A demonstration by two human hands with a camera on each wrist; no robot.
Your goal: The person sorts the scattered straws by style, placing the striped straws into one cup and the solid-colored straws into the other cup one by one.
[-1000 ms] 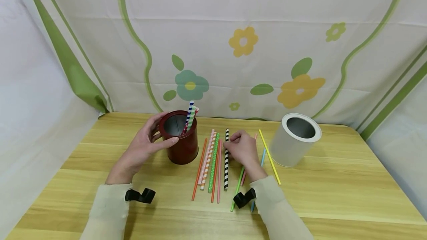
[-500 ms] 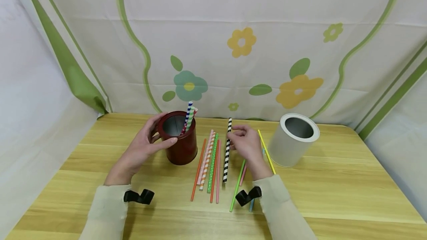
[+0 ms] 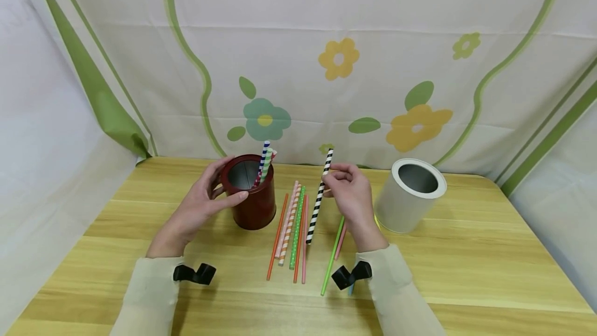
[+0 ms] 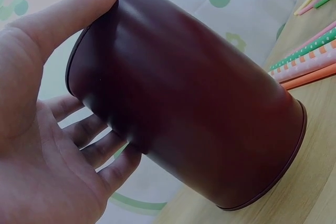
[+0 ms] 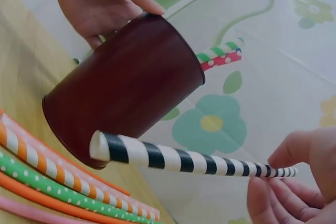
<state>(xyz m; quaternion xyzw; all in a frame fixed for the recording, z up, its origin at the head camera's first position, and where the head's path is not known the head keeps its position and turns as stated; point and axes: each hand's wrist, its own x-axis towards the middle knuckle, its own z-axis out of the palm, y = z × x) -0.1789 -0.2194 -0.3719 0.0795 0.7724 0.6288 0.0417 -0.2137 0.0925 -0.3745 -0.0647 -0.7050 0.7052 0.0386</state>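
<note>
A dark red can stands upright on the table, left of centre. My left hand grips its side near the top, thumb at the rim and fingers spread round the wall, as the left wrist view shows too. Several patterned paper straws lean inside the can, their ends above the rim. My right hand pinches a black-and-white striped straw near its upper end between thumb and fingers. That straw is tilted, its lower end above the row of loose straws lying beside the can.
To the right stands a white can with an open top. Between it and the row lie a green straw and others partly hidden under my right arm. A floral cloth hangs behind the wooden table.
My right hand has lifted the black-and-white striped straw off the table and tilted it, its upper end moving up and right. My left hand and the red can have stayed put.
</note>
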